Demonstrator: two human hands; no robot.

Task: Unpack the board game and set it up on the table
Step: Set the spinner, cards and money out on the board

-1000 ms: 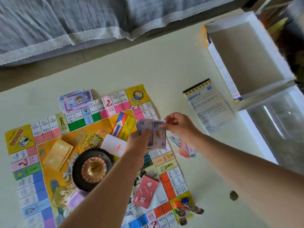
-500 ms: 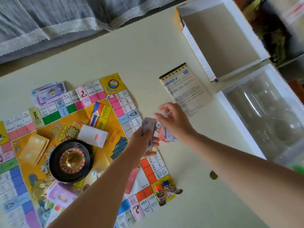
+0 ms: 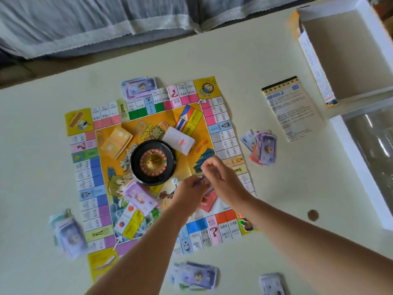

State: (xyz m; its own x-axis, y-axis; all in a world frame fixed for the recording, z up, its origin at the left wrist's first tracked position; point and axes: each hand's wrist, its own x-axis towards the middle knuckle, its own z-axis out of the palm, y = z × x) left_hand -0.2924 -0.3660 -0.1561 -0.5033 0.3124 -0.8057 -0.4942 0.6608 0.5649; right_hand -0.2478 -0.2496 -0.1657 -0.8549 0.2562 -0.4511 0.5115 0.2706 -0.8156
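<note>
The colourful game board [image 3: 89,173] lies flat on the pale table [image 3: 234,56], with a black roulette wheel [image 3: 153,161] at its centre. My left hand [image 3: 189,193] grips a thin stack of play money [image 3: 203,181] above the board's right part. My right hand [image 3: 221,179] pinches the top of that stack. A pile of play money [image 3: 262,149] lies just right of the board. Other money piles sit at the board's top edge [image 3: 139,87], on the board [image 3: 140,198], at the left [image 3: 68,233] and near the front [image 3: 196,275].
An orange card stack [image 3: 116,141], a white card stack [image 3: 179,140] and a red card stack [image 3: 209,202] lie on the board. The rules leaflet [image 3: 292,107], the empty box [image 3: 348,50] and a clear plastic tray [image 3: 372,150] sit at the right. A brown spot [image 3: 312,215] marks the table.
My right hand left some notes on the pile right of the board and came back to the stack in my left hand. Both hands now hover over the board.
</note>
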